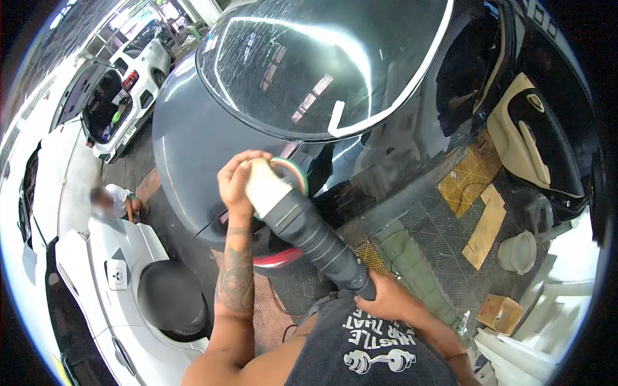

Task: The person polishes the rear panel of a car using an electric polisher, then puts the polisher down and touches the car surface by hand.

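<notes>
Both my hands hold a car polisher (315, 238) with a dark, ribbed body and a pale cover over its head. My left hand (241, 180) is closed around the head end. My right hand (389, 297) grips the rear end, close to my shirt. A round pad (291, 174) with green and reddish rings shows beside the head, at the dark car's (187, 141) rear corner; whether it touches the paint I cannot tell. Just below the polisher's head is a red tail light (278, 258). Above it lies the car's rear window (290, 71), with bright reflections.
An open car door (537, 135) with a beige and black panel stands at right. A white bucket (517, 251), a cardboard box (500, 314) and a flat cardboard piece (484, 228) are on the floor. At left are white vehicles (106, 302) and a crouching person (119, 201).
</notes>
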### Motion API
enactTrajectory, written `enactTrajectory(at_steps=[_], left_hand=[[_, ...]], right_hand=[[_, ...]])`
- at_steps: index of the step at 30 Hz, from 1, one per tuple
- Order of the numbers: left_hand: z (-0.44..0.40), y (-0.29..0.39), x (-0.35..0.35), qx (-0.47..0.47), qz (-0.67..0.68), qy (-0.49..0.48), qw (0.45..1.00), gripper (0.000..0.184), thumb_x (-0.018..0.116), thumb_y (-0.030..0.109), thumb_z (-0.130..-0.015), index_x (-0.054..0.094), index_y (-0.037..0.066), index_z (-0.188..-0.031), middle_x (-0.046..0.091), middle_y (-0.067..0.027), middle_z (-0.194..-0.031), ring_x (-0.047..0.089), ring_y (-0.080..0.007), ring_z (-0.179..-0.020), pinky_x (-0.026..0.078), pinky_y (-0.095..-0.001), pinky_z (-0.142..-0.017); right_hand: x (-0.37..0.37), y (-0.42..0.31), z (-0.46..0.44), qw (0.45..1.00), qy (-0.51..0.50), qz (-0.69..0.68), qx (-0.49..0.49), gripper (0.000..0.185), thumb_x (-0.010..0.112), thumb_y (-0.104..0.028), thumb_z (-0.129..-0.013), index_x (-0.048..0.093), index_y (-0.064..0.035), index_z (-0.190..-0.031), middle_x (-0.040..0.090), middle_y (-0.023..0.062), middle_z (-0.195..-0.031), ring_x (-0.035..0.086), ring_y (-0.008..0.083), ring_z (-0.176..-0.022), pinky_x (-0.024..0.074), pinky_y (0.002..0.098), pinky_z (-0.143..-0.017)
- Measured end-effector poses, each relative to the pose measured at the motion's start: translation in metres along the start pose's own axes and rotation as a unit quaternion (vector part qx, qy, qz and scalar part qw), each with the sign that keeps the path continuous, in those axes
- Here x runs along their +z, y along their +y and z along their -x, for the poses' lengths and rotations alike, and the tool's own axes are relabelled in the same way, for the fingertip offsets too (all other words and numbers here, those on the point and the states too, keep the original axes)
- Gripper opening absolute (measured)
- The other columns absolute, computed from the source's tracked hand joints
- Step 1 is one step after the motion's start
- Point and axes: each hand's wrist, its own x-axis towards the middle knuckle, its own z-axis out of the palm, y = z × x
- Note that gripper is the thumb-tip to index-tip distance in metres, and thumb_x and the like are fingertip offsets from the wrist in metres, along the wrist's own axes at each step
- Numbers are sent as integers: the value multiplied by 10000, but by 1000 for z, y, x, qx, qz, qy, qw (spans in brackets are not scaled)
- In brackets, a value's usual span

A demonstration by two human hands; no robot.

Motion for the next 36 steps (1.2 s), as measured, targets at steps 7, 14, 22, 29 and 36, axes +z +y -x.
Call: enactTrajectory(at_steps=[7,14,22,29,36], left_hand=[[-38,-15,32,4,47,-53,997,359,526,196,-924,619,-119,-1070,690,-245,-1017,688,-281,-866,571,-349,-780],[-8,-14,10,26,52,-13,998,383,514,213,-925,607,-125,-1076,676,-270,-1029,690,-320,-879,581,-385,-799],[-18,-18,55,41,-33,-72,996,363,536,198,-918,622,-115,-1079,683,-257,-1025,688,-310,-890,567,-378,-808],[-13,-30,95,57,-83,-81,992,311,542,175,-902,694,-71,-1016,726,-167,-953,687,-215,-883,530,-320,-806],[-11,-32,148,89,-168,-163,968,294,599,208,-901,705,-46,-1003,733,-128,-950,674,-176,-873,513,-302,-814]], right_hand=[[-21,-20,7,997,71,-7,13,540,728,-275,-778,569,3,-1213,697,242,-983,686,393,-926,527,438,-856],[-8,8,-3,998,35,8,-47,486,713,-336,-773,586,-1,-1102,685,254,-925,675,425,-883,531,471,-823],[-10,36,-3,994,101,-52,-7,543,740,-337,-734,602,12,-1126,677,271,-991,660,431,-941,522,483,-867],[9,97,-5,988,132,-78,-31,533,767,-328,-695,641,32,-1067,691,246,-985,676,391,-930,529,457,-850],[13,112,-1,981,156,-112,32,425,765,-276,-659,680,24,-949,704,195,-855,693,314,-814,528,401,-763]])
